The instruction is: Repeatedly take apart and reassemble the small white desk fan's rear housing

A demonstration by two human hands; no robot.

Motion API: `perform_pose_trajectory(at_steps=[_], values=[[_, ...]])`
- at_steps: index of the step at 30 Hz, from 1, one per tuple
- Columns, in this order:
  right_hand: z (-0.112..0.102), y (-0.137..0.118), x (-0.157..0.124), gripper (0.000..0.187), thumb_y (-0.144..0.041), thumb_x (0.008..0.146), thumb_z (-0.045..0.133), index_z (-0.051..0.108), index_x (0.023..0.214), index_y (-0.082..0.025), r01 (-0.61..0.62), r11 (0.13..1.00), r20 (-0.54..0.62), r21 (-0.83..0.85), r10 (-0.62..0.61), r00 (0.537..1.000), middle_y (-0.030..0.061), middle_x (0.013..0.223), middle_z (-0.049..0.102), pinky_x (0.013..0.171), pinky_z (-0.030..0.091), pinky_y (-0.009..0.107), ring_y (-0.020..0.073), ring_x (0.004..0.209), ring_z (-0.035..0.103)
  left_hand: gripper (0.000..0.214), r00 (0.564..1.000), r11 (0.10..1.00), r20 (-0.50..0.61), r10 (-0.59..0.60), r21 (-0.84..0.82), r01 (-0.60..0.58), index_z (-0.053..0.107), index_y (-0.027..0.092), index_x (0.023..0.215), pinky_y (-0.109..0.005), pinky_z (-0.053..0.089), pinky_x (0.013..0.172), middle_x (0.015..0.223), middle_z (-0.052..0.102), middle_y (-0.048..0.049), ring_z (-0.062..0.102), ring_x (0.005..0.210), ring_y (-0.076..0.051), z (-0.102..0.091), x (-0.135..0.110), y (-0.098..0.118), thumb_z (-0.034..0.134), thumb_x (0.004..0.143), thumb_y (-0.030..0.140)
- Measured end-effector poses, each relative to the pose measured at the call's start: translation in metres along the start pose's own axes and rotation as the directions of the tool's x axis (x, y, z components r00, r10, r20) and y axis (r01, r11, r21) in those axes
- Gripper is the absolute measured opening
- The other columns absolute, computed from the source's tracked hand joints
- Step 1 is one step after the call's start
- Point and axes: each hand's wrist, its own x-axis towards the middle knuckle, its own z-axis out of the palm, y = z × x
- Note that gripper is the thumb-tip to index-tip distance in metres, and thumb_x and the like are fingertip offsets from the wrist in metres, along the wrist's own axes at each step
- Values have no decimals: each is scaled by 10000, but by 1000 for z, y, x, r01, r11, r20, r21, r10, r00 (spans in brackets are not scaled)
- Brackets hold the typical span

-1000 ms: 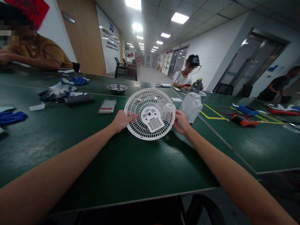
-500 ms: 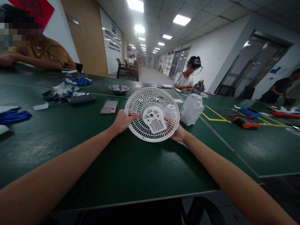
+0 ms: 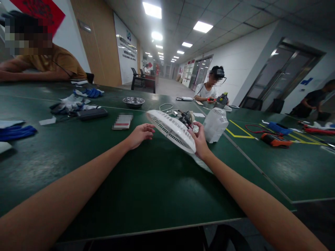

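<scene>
A round white fan grille (image 3: 170,129) is tilted on edge above the green table (image 3: 146,195). My right hand (image 3: 201,141) is closed on its right side. Behind the grille shows a dark motor with wires (image 3: 186,118), and a white cord (image 3: 166,106) loops beyond it; how far they are joined to the grille I cannot tell. My left hand (image 3: 141,135) is off the grille, just left of its rim, with fingers part curled and nothing in them. Close to my right hand stands a white plastic housing (image 3: 216,124).
A metal bowl (image 3: 133,101) and a small flat box (image 3: 123,121) lie ahead. Gloves (image 3: 70,104) and a dark case (image 3: 92,114) are at left. An orange multimeter (image 3: 276,140) and blue tray (image 3: 278,126) lie at right. Co-workers sit across the table.
The grille has turned from facing me to a steep tilt, bringing the motor behind it into sight. My left hand has let go of its rim; my right hand still holds it.
</scene>
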Motion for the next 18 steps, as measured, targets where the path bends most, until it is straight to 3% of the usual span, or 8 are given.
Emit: perform_pose_trajectory(at_steps=[3,6,9,12,15,18], values=[[-4,2,-1,702,-512,808,785,299,1286,-346,58,992,-5,-116,-59,998,10,1018,697,753,603,406,212,807,705,250,989,932,67,-134,-331,149,713,133,1095,-378,587,831,1028,774,-128,735,905,-243,-8,4,-1,622,916,282],[0,6,-3,712,-502,790,807,338,1290,-309,167,924,81,-345,-148,986,61,1123,683,945,560,509,257,996,702,430,943,847,208,-259,-420,325,730,88,1056,-401,595,873,1030,780,-184,749,967,-295,-10,4,1,536,983,465],[5,7,-2,790,-507,718,861,376,1301,-285,272,823,184,-498,-207,961,109,1242,642,1034,510,542,303,1157,653,266,915,834,230,-332,-381,399,728,65,1044,-369,610,865,995,784,-174,766,882,-250,-10,7,2,618,966,295],[0,6,3,693,-494,810,777,378,1335,-279,327,788,226,-522,-242,944,104,1228,641,1014,525,501,277,1135,657,162,910,837,193,-367,-358,413,725,52,1048,-331,626,830,975,784,-158,768,811,-205,-10,11,1,653,939,148],[-19,8,14,552,-464,895,656,407,1342,-258,327,745,106,-581,-330,938,107,1216,641,1028,507,495,265,1125,648,174,907,825,195,-374,-376,421,729,44,1056,-343,637,827,1014,780,-182,775,834,-216,-11,13,-1,661,947,162],[-44,15,25,696,-478,791,737,448,1367,-214,181,635,-91,-751,-371,924,163,1348,573,1077,456,545,334,1257,568,185,903,823,199,-380,-373,428,734,48,1071,-341,640,829,1023,780,-188,776,842,-214,-12,14,-1,672,946,170]])
